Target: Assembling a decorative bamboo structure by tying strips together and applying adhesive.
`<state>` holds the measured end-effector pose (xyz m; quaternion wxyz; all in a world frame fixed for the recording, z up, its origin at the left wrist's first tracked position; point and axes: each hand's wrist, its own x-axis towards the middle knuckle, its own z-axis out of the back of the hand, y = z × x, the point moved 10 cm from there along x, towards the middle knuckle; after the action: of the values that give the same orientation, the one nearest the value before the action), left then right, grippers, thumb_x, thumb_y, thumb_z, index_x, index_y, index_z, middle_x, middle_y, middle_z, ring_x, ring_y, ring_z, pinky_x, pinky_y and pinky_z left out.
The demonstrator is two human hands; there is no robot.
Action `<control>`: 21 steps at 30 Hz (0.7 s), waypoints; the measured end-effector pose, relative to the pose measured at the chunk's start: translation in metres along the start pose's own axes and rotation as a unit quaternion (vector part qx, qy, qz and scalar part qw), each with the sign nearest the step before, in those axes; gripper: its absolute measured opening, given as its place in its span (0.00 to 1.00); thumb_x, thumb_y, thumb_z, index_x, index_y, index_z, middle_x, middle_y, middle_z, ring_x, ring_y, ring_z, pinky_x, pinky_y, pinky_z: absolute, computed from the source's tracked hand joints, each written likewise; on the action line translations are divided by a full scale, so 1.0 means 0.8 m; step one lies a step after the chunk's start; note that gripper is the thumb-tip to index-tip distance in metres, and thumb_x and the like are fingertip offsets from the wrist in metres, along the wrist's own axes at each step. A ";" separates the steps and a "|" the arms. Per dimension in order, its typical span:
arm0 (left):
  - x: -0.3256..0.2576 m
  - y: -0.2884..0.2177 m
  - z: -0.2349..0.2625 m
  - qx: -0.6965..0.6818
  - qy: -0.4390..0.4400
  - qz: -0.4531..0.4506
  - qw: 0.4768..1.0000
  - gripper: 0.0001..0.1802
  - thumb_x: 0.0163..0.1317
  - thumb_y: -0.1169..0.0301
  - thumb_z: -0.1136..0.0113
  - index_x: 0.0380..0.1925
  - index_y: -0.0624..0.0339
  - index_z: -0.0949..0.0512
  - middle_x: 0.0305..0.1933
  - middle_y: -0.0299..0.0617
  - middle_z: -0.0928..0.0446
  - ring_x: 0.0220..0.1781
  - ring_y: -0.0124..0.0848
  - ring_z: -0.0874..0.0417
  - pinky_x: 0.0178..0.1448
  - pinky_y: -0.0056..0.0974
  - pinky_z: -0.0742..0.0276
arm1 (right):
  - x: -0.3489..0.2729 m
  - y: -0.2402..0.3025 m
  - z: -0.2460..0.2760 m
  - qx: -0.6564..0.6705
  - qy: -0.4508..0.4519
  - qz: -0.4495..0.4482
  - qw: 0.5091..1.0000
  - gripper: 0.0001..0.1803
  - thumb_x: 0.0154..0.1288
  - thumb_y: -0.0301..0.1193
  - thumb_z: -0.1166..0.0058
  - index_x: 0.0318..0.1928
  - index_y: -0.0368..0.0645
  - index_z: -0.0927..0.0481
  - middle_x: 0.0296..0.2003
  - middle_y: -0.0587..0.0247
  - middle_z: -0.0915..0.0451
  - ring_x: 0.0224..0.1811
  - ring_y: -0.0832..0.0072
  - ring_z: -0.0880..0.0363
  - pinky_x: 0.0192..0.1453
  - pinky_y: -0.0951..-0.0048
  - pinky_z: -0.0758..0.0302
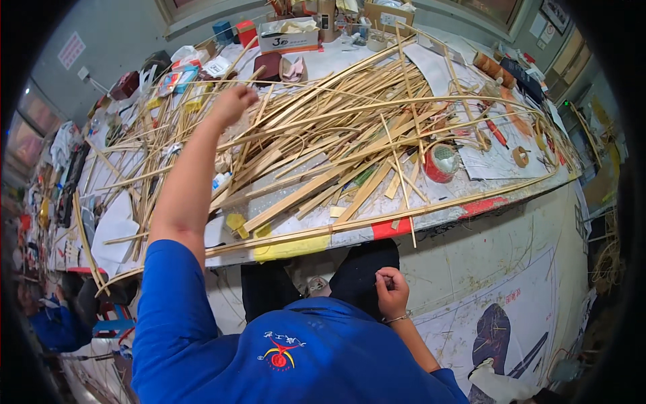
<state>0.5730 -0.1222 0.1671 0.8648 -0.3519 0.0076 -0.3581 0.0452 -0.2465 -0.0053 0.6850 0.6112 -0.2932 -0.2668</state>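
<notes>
Head view: white lettering (284, 339) crowns a red-and-yellow emblem (279, 359) on the blue shirt (350, 343) near six o'clock; dark print marks a white carton (288, 43) near twelve, red characters a floor sheet (447, 330) at four. Pale yellow bamboo-like strips (356, 101), some straight, some bowed, lie heaped and crisscrossed on the worktable (296, 250), mostly from ten to one. The left hand (234, 106), toward eleven, reaches over them, fingers curled; the right hand (392, 293), at five, is curled beyond the table's near edge. Whether either grasps anything, I cannot tell.
</notes>
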 end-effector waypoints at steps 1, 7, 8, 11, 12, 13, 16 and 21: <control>-0.003 -0.007 0.024 -0.084 0.006 -0.014 0.996 0.11 0.58 0.67 0.44 0.35 0.63 0.22 0.33 0.42 0.19 0.35 0.29 0.21 0.41 0.33 0.27 | 0.005 0.002 -0.004 -0.003 0.008 0.002 1.000 0.03 0.58 0.21 0.47 0.34 0.38 0.25 0.30 0.69 0.26 0.24 0.88 0.32 0.29 0.87 0.33; -0.061 -0.124 0.132 -0.132 0.009 -0.059 0.989 0.11 0.60 0.68 0.45 0.37 0.65 0.22 0.30 0.36 0.20 0.31 0.21 0.23 0.40 0.27 0.28 | 0.039 0.034 -0.045 -0.003 0.058 0.054 0.997 0.03 0.56 0.20 0.47 0.33 0.37 0.25 0.30 0.68 0.25 0.24 0.88 0.33 0.29 0.86 0.34; -0.069 -0.135 0.131 -0.109 0.015 -0.063 0.992 0.11 0.60 0.68 0.45 0.37 0.64 0.22 0.30 0.36 0.21 0.31 0.20 0.23 0.40 0.26 0.28 | 0.043 0.044 -0.054 -0.008 0.077 0.066 0.995 0.03 0.56 0.20 0.47 0.33 0.37 0.25 0.30 0.67 0.25 0.25 0.87 0.33 0.30 0.85 0.33; -0.084 -0.127 0.119 -0.016 0.026 -0.055 0.998 0.14 0.61 0.63 0.46 0.35 0.64 0.21 0.28 0.36 0.21 0.32 0.22 0.23 0.40 0.28 0.28 | 0.050 0.079 -0.090 -0.016 0.121 0.112 0.986 0.04 0.55 0.20 0.46 0.33 0.37 0.25 0.31 0.65 0.25 0.25 0.86 0.32 0.30 0.85 0.33; -0.086 -0.124 0.096 -0.016 0.046 -0.044 0.998 0.14 0.61 0.62 0.47 0.35 0.62 0.22 0.29 0.38 0.21 0.32 0.24 0.23 0.40 0.31 0.28 | 0.048 0.079 -0.097 -0.012 0.130 0.116 0.985 0.04 0.55 0.20 0.46 0.33 0.37 0.25 0.32 0.65 0.25 0.25 0.85 0.32 0.30 0.84 0.33; -0.088 -0.109 0.076 0.003 0.065 -0.022 0.998 0.12 0.61 0.64 0.47 0.35 0.62 0.22 0.31 0.39 0.21 0.34 0.26 0.23 0.41 0.32 0.28 | 0.044 0.083 -0.107 -0.009 0.143 0.115 0.983 0.04 0.55 0.20 0.46 0.33 0.38 0.25 0.32 0.65 0.25 0.25 0.85 0.32 0.30 0.84 0.33; -0.084 -0.063 0.012 0.097 0.084 -0.050 0.990 0.10 0.61 0.68 0.48 0.38 0.60 0.23 0.37 0.45 0.21 0.39 0.34 0.22 0.45 0.35 0.28 | 0.024 0.087 -0.129 0.002 0.174 0.107 0.979 0.05 0.55 0.19 0.46 0.33 0.38 0.25 0.32 0.65 0.25 0.26 0.84 0.30 0.30 0.84 0.32; -0.058 -0.007 -0.073 0.086 0.122 0.029 0.988 0.13 0.59 0.67 0.48 0.43 0.59 0.25 0.42 0.50 0.23 0.45 0.42 0.23 0.49 0.40 0.29 | -0.008 0.047 -0.121 0.013 0.165 0.026 0.986 0.04 0.56 0.21 0.45 0.34 0.38 0.24 0.31 0.68 0.26 0.26 0.87 0.30 0.29 0.86 0.32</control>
<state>0.5195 -0.1308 0.1157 0.8942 -0.2296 0.0927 -0.3730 0.1112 -0.1717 0.0239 0.7229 0.6477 -0.1953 -0.1403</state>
